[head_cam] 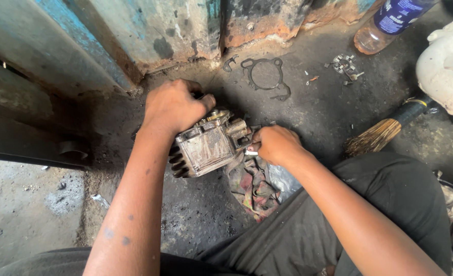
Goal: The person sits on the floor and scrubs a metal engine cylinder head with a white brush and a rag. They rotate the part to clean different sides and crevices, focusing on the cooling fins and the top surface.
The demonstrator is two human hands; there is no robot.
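Observation:
A grimy metal engine cylinder head (206,145) with dark cooling fins rests on the oily floor in the head view. My left hand (174,105) grips its far top edge and steadies it. My right hand (276,144) is closed around a small metal tool (248,150) whose tip touches the part's right side. A dirty reddish rag (251,185) lies under the part and my right hand.
A dark ring-shaped gasket (265,76) and a small bracket (230,62) lie on the floor beyond. Small screws and bits (345,65) sit near a plastic bottle (390,23). A broom-like brush (385,133) lies right, beside a whitish casing (446,66). A rusty blue metal wall (150,30) stands behind.

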